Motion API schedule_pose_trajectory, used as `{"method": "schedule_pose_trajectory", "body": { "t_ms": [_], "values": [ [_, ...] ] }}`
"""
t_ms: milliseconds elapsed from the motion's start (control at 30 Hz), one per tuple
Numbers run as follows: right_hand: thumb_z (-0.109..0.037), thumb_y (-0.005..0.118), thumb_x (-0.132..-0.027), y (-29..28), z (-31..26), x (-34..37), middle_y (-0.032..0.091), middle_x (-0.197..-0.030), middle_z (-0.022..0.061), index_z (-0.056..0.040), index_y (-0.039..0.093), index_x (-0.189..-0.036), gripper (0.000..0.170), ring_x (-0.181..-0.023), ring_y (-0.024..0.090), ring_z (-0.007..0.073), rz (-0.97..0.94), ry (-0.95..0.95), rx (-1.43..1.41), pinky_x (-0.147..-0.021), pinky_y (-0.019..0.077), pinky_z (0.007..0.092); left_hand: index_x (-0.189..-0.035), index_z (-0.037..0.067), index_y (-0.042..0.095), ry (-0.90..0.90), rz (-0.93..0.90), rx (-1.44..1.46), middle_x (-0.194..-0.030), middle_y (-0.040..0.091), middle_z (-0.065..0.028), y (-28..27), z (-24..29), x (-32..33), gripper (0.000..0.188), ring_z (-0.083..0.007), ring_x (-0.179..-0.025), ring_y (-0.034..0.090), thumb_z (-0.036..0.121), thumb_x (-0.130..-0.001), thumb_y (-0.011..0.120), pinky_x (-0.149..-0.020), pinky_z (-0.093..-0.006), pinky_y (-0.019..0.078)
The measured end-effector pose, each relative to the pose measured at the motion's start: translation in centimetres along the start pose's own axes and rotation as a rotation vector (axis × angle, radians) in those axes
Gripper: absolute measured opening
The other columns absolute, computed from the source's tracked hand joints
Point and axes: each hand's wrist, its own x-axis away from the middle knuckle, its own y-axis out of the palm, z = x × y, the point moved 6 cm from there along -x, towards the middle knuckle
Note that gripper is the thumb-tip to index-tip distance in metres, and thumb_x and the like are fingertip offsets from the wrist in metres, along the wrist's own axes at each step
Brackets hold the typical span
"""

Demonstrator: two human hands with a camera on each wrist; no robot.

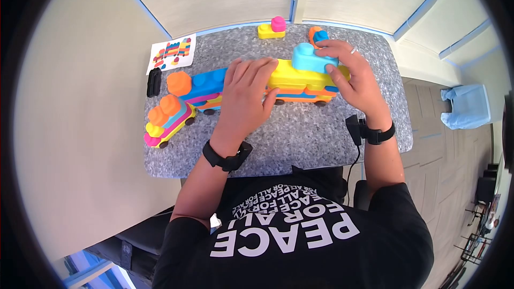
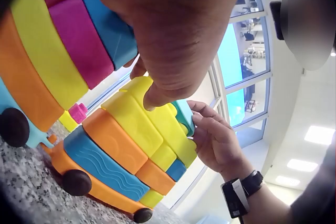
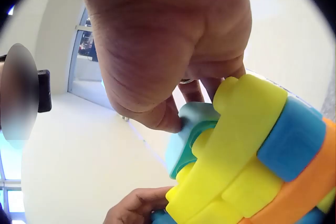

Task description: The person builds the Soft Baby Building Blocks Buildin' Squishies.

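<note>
My right hand [image 1: 356, 72] pinches a light blue block [image 1: 310, 59] over the yellow top of the right-hand toy train car [image 1: 300, 83]. In the right wrist view the light blue block [image 3: 178, 148] sits tilted, its hollow underside partly showing beside the yellow studs. My left hand [image 1: 243, 93] holds the left end of that car's top, thumb on the near side of a yellow block [image 2: 131, 116] and fingers over it. Below the yellow layer are orange and blue blocks on an orange wheeled base [image 2: 102, 192]. Left of it stands the middle car with blue blocks [image 1: 209, 81] on top, partly hidden by my left hand.
At the left stands a small engine car [image 1: 171, 120] of several colours. An orange block [image 1: 179, 83] tops the middle car's left end. A picture sheet [image 1: 171, 53] and black object [image 1: 153, 82] lie back left. Loose yellow [image 1: 271, 32], pink [image 1: 278, 23] and orange-and-blue [image 1: 317, 36] blocks sit at the back.
</note>
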Motion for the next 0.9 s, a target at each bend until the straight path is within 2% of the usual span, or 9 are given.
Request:
{"method": "schedule_pose_trajectory", "body": {
  "t_ms": [67,167,267,367,467,567,767,900],
  "values": [
    [-0.006,0.08,-0.1,0.3,-0.7,0.0,0.073,-0.155,0.0149,-0.009,0.075,-0.139,0.04,-0.144,0.069,0.0422,-0.019,-0.02,0.03,-0.12,0.0565,0.0496,-0.15,0.007,0.069,0.0,0.006,-0.001,-0.149,0.074,-0.0111,-0.1,0.0,0.0,0.06,-0.0354,-0.14,0.066,0.013,-0.093,0.087,-0.13,-0.061,0.0431],
    [-0.012,0.093,-0.091,0.7,-1.3,0.4,0.068,-0.162,0.0133,-0.0113,0.074,-0.143,0.055,-0.147,0.067,0.0421,-0.05,0.02,0.055,-0.121,0.0565,0.051,-0.149,0.007,0.069,0.01,0.023,0.001,-0.147,0.073,-0.0109,-0.2,-0.1,0.1,0.057,-0.0341,-0.137,0.066,0.014,-0.094,0.085,-0.129,-0.0601,0.0428],
    [-0.018,0.102,-0.078,1.5,-1.0,1.1,0.064,-0.168,0.0117,-0.0134,0.073,-0.147,0.075,-0.15,0.064,0.0412,-0.025,-0.01,0.102,-0.124,0.0557,0.052,-0.148,0.007,0.07,0.006,0.029,0.007,-0.148,0.074,-0.0108,-0.1,-0.2,0.1,0.057,-0.0349,-0.138,0.066,0.013,-0.094,0.085,-0.129,-0.0603,0.0432],
    [-0.018,0.104,-0.072,1.8,-1.0,1.5,0.063,-0.17,0.0103,-0.0147,0.073,-0.148,0.082,-0.154,0.06,0.0405,-0.011,-0.022,0.144,-0.127,0.0535,0.0523,-0.148,0.008,0.07,-0.008,0.021,0.013,-0.15,0.074,-0.0107,0.0,-0.3,0.2,0.057,-0.0366,-0.14,0.066,0.012,-0.093,0.086,-0.129,-0.0608,0.0439],
    [-0.019,0.105,-0.07,1.8,-0.5,1.7,0.062,-0.171,0.0098,-0.0152,0.074,-0.148,0.084,-0.157,0.058,0.0408,0.014,-0.049,0.148,-0.129,0.051,0.0531,-0.147,0.008,0.071,-0.003,0.024,0.014,-0.148,0.074,-0.0103,-0.1,-0.1,0.1,0.056,-0.0356,-0.138,0.067,0.012,-0.094,0.085,-0.128,-0.0605,0.0439],
    [-0.023,0.103,-0.074,1.7,-0.2,1.8,0.061,-0.173,0.0103,-0.0156,0.075,-0.148,0.079,-0.158,0.057,0.0406,0.039,-0.104,0.18,-0.13,0.0484,0.055,-0.147,0.007,0.071,0.005,0.033,0.014,-0.145,0.074,-0.0095,-0.1,0.0,0.0,0.054,-0.0333,-0.136,0.067,0.012,-0.094,0.083,-0.128,-0.06,0.0436],
    [-0.026,0.09,-0.093,1.0,0.5,1.6,0.061,-0.173,0.0103,-0.0169,0.077,-0.146,0.056,-0.159,0.057,0.0387,0.006,-0.208,0.167,-0.129,0.047,0.0542,-0.147,0.007,0.071,0.01,0.034,0.016,-0.144,0.074,-0.0095,-0.1,0.0,0.0,0.054,-0.0331,-0.135,0.067,0.011,-0.094,0.083,-0.128,-0.0598,0.0441],
    [-0.017,0.082,-0.101,1.0,0.5,1.5,0.063,-0.17,0.0103,-0.0158,0.08,-0.141,0.04,-0.156,0.059,0.0379,-0.038,-0.235,0.186,-0.127,0.0487,0.0531,-0.146,0.007,0.071,0.011,0.037,0.022,-0.144,0.075,-0.0101,-0.1,0.1,0.0,0.053,-0.0336,-0.135,0.067,0.011,-0.095,0.083,-0.127,-0.0595,0.0443]
  ]
}}
